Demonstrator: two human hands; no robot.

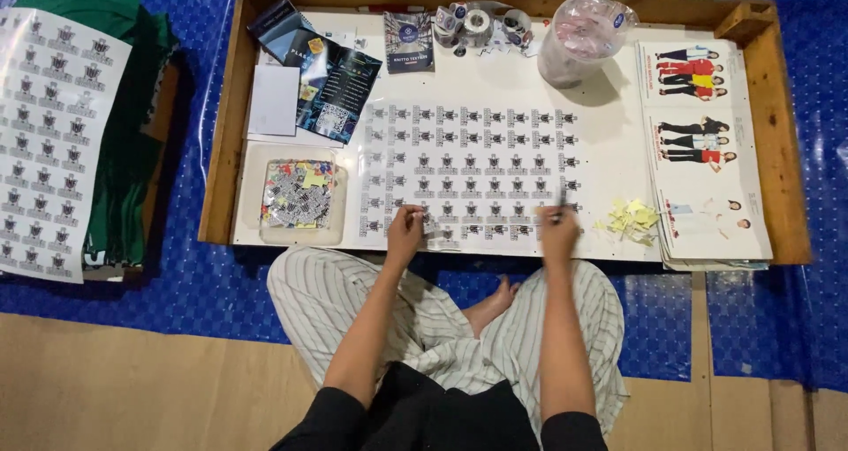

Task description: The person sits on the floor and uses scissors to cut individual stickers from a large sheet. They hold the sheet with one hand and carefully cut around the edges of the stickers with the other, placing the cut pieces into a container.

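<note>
Person sits cross-legged on the floor at the near edge of a low wooden tray counter with a white top; striped trousers, dark sleeves; left hand rests on the near-left part of the sticker sheet, fingers curled and pinching at a small sticker by the sheet's lower edge, exact grip too small to tell; right hand is closed around a thin dark tool held upright, tip up, over the sheet's near-right corner; sticker sheet is large, white, flat on the middle of the counter, printed with neat rows of small identical black-and-white emblems, a few gaps in the near rows; just left of it a shallow clear tray holds a heap of loose cut stickers, mostly black and white with some yellow bits; right of the right hand, a small pile of pale yellow paper scraps; at the right end a stack of printed sheets showing clothed figures in red, black and white; at the far edge a clear plastic bag, crumpled and standing, several tape rolls, a dark booklet, dark leaflets and a blank white card; off the counter to the left, another emblem sheet lies over green fabric on a blue patterned mat.
</note>
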